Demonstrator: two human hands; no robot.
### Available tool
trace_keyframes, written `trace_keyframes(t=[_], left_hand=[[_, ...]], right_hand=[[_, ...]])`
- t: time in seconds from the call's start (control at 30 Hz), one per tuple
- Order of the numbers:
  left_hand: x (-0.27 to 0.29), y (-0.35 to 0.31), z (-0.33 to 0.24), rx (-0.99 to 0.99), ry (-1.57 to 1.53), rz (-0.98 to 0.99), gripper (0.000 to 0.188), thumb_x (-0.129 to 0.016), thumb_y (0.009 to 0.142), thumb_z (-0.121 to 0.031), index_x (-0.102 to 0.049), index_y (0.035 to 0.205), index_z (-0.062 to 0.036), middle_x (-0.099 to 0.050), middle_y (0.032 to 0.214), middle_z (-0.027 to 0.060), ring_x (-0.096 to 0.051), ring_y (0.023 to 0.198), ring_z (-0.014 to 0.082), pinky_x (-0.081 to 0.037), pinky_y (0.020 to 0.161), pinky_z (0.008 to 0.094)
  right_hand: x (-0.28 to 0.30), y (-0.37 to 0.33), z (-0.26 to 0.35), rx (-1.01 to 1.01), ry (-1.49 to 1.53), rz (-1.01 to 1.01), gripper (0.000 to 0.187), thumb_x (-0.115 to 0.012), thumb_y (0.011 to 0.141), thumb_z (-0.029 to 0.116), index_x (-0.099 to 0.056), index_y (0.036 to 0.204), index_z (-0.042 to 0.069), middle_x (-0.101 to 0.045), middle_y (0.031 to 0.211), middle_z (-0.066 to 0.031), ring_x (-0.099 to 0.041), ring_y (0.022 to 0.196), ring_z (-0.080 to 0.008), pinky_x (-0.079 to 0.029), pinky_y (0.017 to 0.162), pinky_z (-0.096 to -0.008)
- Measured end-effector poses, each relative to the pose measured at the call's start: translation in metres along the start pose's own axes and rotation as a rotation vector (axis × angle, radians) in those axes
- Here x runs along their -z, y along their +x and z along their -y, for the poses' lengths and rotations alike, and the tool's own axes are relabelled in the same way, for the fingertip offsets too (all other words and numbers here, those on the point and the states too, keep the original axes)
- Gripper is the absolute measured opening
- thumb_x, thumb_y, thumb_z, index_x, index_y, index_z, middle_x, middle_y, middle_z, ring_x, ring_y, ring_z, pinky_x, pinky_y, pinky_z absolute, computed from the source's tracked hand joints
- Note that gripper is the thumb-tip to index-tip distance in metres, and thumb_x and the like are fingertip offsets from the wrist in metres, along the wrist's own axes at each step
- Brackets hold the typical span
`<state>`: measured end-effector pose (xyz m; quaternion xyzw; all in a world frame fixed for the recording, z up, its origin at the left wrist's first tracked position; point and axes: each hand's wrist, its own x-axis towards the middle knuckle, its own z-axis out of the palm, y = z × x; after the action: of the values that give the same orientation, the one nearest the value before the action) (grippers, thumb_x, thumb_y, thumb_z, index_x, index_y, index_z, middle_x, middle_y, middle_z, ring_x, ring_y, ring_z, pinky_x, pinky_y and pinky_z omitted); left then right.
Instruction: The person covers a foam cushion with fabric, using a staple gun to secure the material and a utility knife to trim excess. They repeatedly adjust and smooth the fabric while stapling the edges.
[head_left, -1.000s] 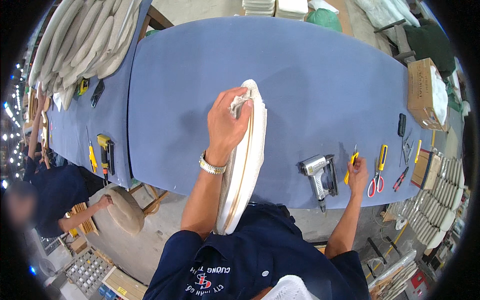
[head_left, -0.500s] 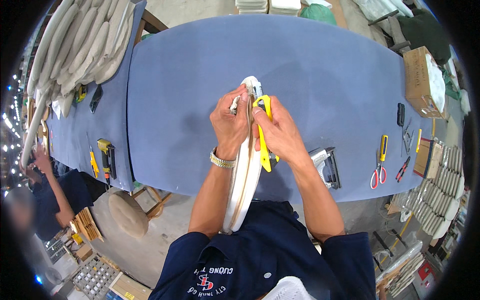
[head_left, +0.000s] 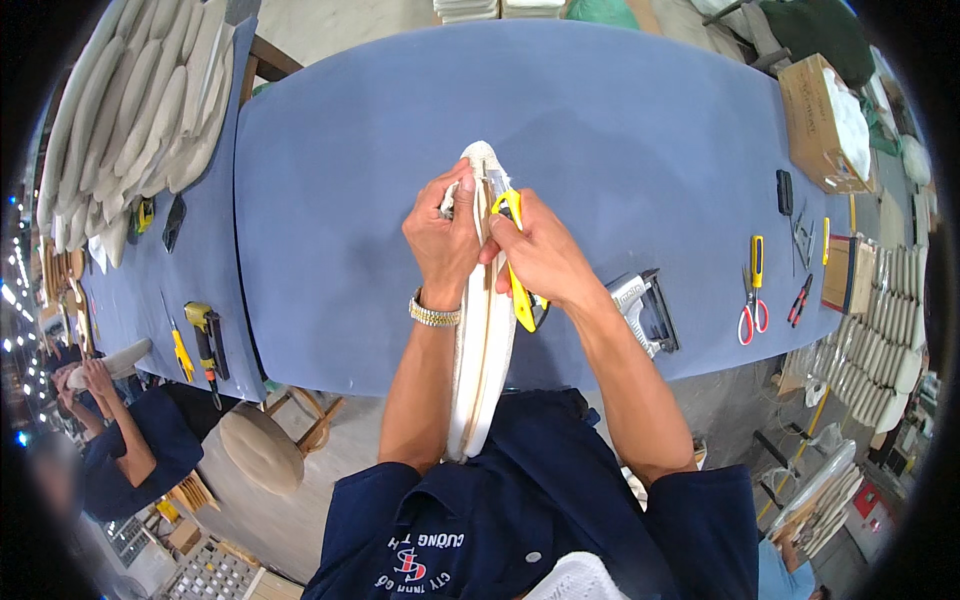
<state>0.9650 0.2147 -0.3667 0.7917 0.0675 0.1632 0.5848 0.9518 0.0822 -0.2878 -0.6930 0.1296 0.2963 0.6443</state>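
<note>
A long, narrow white padded piece (head_left: 487, 400), with a brown strip along its edge, stands on edge between my forearms, from my shirt front out over the blue table. My left hand (head_left: 440, 240) is closed on its far part, with a bit of pale cloth bunched at the fingers. In my right hand (head_left: 545, 250) is a yellow utility knife (head_left: 522, 303), held against the right side of the padded piece near its far end. The blade end lies close to the cloth edge; whether it touches, I cannot tell.
Right of my hands lies a grey staple gun (head_left: 640, 310). Farther right are red-handled scissors (head_left: 747, 322), pliers (head_left: 800, 300) and a cardboard box (head_left: 812, 125). Padded pieces (head_left: 140, 100) are heaped at the far left, above a nail gun (head_left: 207, 335). A co-worker's hands (head_left: 95, 380) hold a pad.
The whole view has shifted slightly; my hands and the knife keep nearly the same place on the padded piece. At the left, the co-worker's pad has come away from the heap, over the table edge.
</note>
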Motion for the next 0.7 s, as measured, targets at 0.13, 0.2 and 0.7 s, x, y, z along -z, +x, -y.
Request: trace_keyframes(t=[0.13,0.2,0.7], left_hand=[[0.001,0.001,0.004,0.003,-0.046,0.010,0.021,-0.070,0.099,-0.020,-0.077,0.107,-0.0013,-0.078,0.111,0.0128,-0.073,0.100,0.0212,-0.056,0.088,0.0334],[0.002,0.001,0.004,0.005,-0.057,0.010,0.022,-0.070,0.099,-0.020,-0.077,0.108,-0.0010,-0.078,0.111,0.0130,-0.073,0.100,0.0205,-0.055,0.088,0.0329],[0.001,0.001,0.003,0.005,-0.105,-0.004,0.022,-0.071,0.100,-0.017,-0.077,0.109,0.0023,-0.078,0.107,0.0148,-0.072,0.095,0.0162,-0.056,0.083,0.0310]], right_hand=[[-0.002,0.003,0.004,0.019,-0.061,-0.015,0.029,-0.045,0.102,0.015,-0.043,0.113,-0.012,-0.069,0.076,-0.0147,-0.069,0.054,-0.0222,-0.056,0.054,-0.0369],[-0.004,0.004,0.006,0.027,-0.081,-0.033,0.029,-0.045,0.102,0.014,-0.043,0.112,-0.013,-0.068,0.075,-0.0150,-0.070,0.054,-0.0226,-0.057,0.055,-0.0371],[-0.001,0.024,-0.002,0.058,-0.230,0.007,0.025,-0.046,0.103,0.015,-0.044,0.107,-0.010,-0.062,0.075,-0.0135,-0.064,0.050,-0.0199,-0.052,0.049,-0.0371]])
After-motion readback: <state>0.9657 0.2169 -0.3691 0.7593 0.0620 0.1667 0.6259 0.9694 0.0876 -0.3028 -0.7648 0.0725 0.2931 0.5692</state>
